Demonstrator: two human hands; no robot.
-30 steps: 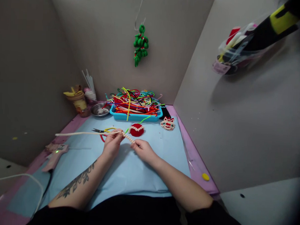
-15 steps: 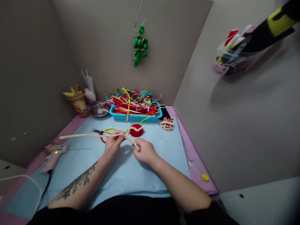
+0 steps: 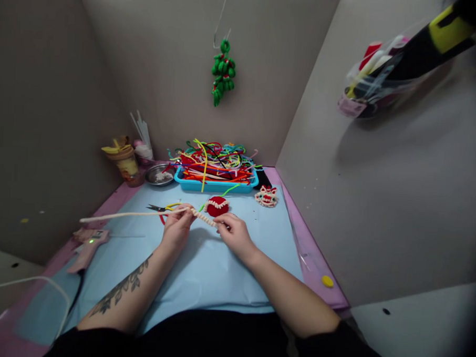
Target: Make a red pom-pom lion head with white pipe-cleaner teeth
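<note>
A cream pipe cleaner (image 3: 129, 216) runs between my hands, twisted into a tight coil in the middle and straight where it sticks out to the left. My left hand (image 3: 177, 226) pinches it where the coil meets the straight length. The fingertips of my right hand (image 3: 235, 233) are closed on the coil's other end. Just beyond the coil lies a red round piece (image 3: 218, 205) with a cream wavy trim and a green stem beside it. Pliers (image 3: 161, 209) with red and yellow handles lie partly hidden behind my left hand.
A blue tray (image 3: 217, 187) heaped with coloured pipe cleaners stands at the back, beside a metal bowl (image 3: 159, 175). A cream-and-red face-like piece (image 3: 266, 197) lies right. A pink glue gun (image 3: 88, 248) with a green light rests left. Green ornaments (image 3: 223, 72) hang on the wall.
The coil and my left hand have shifted slightly left, and the straight end reaches further left. My right hand has changed from a closed wrap to a fingertip pinch on the coil's end.
</note>
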